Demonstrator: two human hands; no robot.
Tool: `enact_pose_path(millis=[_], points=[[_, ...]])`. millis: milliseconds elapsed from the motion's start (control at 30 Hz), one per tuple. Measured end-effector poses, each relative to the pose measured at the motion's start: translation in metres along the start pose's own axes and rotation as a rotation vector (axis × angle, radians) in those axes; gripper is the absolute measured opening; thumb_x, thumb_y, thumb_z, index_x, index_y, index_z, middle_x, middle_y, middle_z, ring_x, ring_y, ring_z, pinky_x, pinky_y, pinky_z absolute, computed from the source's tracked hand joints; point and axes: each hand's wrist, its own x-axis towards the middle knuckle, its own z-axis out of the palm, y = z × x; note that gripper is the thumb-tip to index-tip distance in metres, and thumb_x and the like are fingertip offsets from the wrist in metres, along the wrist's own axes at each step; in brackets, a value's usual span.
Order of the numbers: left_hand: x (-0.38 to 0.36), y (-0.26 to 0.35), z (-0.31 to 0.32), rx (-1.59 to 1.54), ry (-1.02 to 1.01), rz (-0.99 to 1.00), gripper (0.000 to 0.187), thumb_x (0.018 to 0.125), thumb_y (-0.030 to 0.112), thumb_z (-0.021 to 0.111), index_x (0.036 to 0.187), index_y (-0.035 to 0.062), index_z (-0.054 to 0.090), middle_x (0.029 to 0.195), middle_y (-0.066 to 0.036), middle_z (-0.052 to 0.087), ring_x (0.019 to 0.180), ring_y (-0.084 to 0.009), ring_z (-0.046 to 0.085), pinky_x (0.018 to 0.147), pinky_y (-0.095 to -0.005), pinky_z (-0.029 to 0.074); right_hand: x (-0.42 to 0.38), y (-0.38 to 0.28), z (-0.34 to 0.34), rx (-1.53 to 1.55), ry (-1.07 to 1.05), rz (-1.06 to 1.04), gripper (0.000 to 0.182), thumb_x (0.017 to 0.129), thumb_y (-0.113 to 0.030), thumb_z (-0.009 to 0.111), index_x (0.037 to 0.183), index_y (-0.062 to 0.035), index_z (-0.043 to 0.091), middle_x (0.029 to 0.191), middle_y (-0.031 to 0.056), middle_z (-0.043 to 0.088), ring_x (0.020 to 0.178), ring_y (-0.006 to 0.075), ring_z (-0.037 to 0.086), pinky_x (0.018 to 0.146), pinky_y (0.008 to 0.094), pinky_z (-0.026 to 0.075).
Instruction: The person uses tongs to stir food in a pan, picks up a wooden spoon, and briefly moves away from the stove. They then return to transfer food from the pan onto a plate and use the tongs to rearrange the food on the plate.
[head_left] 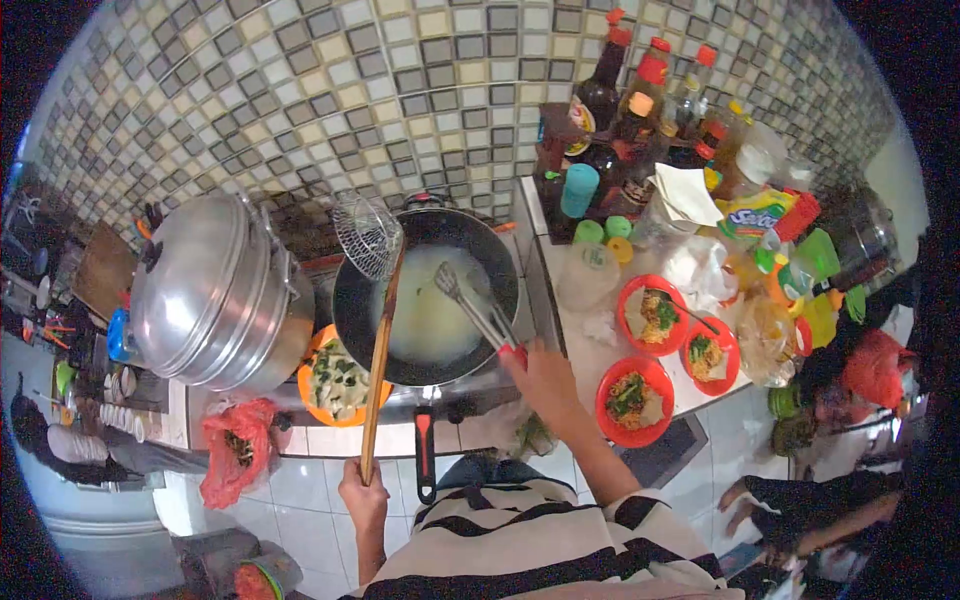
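My left hand is wrapped round the lower end of a long wooden handle, whose wire strainer rests over the left rim of the black wok. Tongs with red grips are held in my right hand, their metal tips over the cloudy pale liquid in the wok. The wok's handle points toward my body. Just left of the wok sits an orange plate of pale food with dark green pieces.
A large metal steamer stands at the left, near a red plastic bag. Red bowls of noodles sit at the right, below bottles. Another person's hands show at lower right; someone else is at far left.
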Motion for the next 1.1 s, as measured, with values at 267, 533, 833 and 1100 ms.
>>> enact_pose_path(millis=[267,533,833,1100], points=[[0.012,-0.001,-0.007,0.029,0.025,0.015,0.011,0.081,0.008,0.054,0.08,-0.0015,0.049,0.051,-0.003,0.044,0.04,-0.0093,0.044,0.036,-0.0256,0.036,0.045,-0.019,0.037,-0.116,-0.176,-0.01,0.045,0.08,-0.044,0.05,0.086,0.0001,0.057,0.081,0.0208,0.06,0.076,0.0347,0.061,0.064,0.0451,0.049],[0.019,0.008,-0.02,0.04,0.016,-0.001,0.009,0.081,0.007,0.054,0.08,-0.0014,0.049,0.05,-0.003,0.044,0.04,-0.0099,0.044,0.037,-0.026,0.036,0.044,-0.044,0.058,-0.118,-0.228,-0.167,0.05,0.078,-0.048,0.052,0.088,0.0006,0.054,0.073,0.0194,0.06,0.071,0.0366,0.06,0.062,0.0441,0.049],[0.021,-0.004,-0.019,0.105,0.025,0.021,0.012,0.08,0.009,0.057,0.078,-0.0015,0.051,0.051,-0.006,0.046,0.041,-0.0126,0.045,0.041,-0.0276,0.037,0.009,-0.031,0.015,-0.075,-0.188,-0.116,0.049,0.078,-0.048,0.053,0.083,0.0008,0.054,0.071,0.0198,0.06,0.068,0.0362,0.059,0.063,0.0448,0.047],[0.029,-0.002,-0.012,0.184,-0.029,0.083,0.022,0.077,0.015,0.063,0.076,-0.0026,0.051,0.056,-0.013,0.052,0.05,-0.0177,0.052,0.049,-0.0315,0.042,-0.027,0.007,-0.015,0.207,-0.031,0.033,0.046,0.079,-0.045,0.054,0.073,0.0012,0.054,0.056,0.0151,0.056,0.047,0.0234,0.058,0.045,0.0344,0.045]])
